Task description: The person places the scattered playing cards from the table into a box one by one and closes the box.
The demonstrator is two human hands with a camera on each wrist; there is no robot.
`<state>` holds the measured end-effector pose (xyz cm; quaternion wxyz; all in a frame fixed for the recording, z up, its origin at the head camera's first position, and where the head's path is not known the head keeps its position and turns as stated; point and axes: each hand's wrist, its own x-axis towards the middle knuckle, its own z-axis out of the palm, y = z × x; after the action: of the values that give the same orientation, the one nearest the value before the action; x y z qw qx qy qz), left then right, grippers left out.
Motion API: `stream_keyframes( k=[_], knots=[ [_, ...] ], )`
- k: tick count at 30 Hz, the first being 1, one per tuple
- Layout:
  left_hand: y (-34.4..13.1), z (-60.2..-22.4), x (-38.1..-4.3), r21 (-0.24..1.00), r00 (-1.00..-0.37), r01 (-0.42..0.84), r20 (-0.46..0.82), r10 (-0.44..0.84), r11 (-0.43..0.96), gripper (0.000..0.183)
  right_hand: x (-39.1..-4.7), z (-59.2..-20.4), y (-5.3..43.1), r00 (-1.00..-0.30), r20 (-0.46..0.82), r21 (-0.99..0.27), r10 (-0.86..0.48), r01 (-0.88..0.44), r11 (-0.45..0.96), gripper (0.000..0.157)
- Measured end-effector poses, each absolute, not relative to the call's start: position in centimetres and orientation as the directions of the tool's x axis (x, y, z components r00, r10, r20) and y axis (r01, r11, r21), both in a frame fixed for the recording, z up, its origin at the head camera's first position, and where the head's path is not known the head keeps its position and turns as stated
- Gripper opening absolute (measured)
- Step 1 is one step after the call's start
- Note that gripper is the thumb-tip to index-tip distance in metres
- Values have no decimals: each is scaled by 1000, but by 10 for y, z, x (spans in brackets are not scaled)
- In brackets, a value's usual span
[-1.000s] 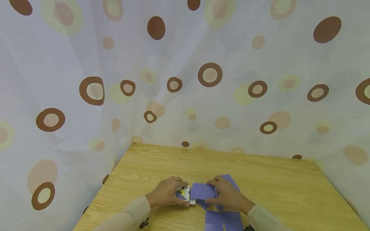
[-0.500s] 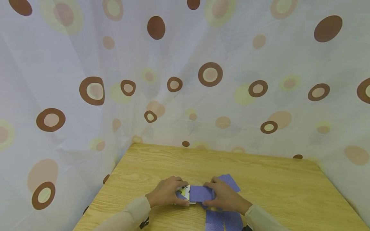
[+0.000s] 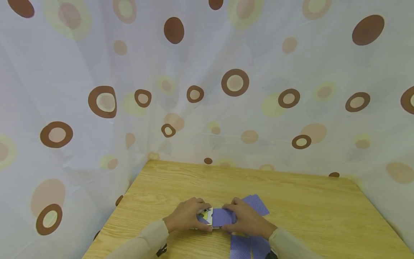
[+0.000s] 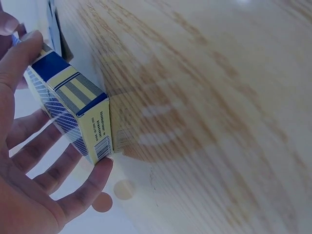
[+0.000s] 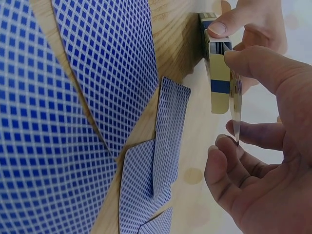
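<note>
My left hand [image 3: 187, 216] grips a small playing-card box [image 4: 95, 105], thumb on one narrow side and fingers along the other. The box is cream and blue with a barcode on its end, and it lies low over the wooden table. Its open flap [image 3: 208, 216] faces right. My right hand [image 3: 248, 220] pinches a blue-backed playing card [image 3: 222, 217] by its edges, the card's left end right at the box's mouth. In the right wrist view that card [image 5: 237, 109] shows nearly edge-on beside the yellow flap [image 5: 220, 87].
Several blue-patterned playing cards [image 3: 240, 246] lie face down on the wooden table [image 3: 161, 180] below and behind my right hand. Close to the right wrist camera some cards [image 5: 107, 53] overlap. A spotted curtain [image 3: 207, 118] surrounds the table's back and sides.
My right hand has moved left with the card, bringing it up against the box's mouth and levelling it. The left hand and box have stayed in place.
</note>
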<state>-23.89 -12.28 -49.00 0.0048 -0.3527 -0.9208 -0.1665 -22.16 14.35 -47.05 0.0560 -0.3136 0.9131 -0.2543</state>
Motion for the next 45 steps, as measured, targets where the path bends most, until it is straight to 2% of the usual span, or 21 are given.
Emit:
stream_keyframes(
  k=[10,20,23,28,33,38,45],
  knots=[
    [-123,-490,-240,300,-752,650,126,647,698,79,-226,-471,131,-785,37,-511,-618,-546,664,69],
    [-121,-492,-242,282,-754,650,123,645,706,80,-230,-478,123,-764,119,-471,-634,-606,642,73],
    [-122,-492,-242,287,-752,652,125,647,702,82,-230,-479,122,-758,151,-482,-635,-617,622,66],
    [-123,-492,-243,300,-750,653,129,649,695,82,-229,-477,124,-758,153,-529,-634,-605,596,43],
    [-124,-494,-245,310,-749,653,133,649,691,80,-230,-477,125,-740,165,-516,-652,-628,582,27],
    [-124,-495,-244,318,-750,651,128,649,689,80,-229,-482,123,-728,165,-510,-665,-640,574,24],
    [-125,-498,-243,309,-746,657,134,652,688,80,-226,-484,119,-736,156,-515,-659,-630,582,28]
  ],
)
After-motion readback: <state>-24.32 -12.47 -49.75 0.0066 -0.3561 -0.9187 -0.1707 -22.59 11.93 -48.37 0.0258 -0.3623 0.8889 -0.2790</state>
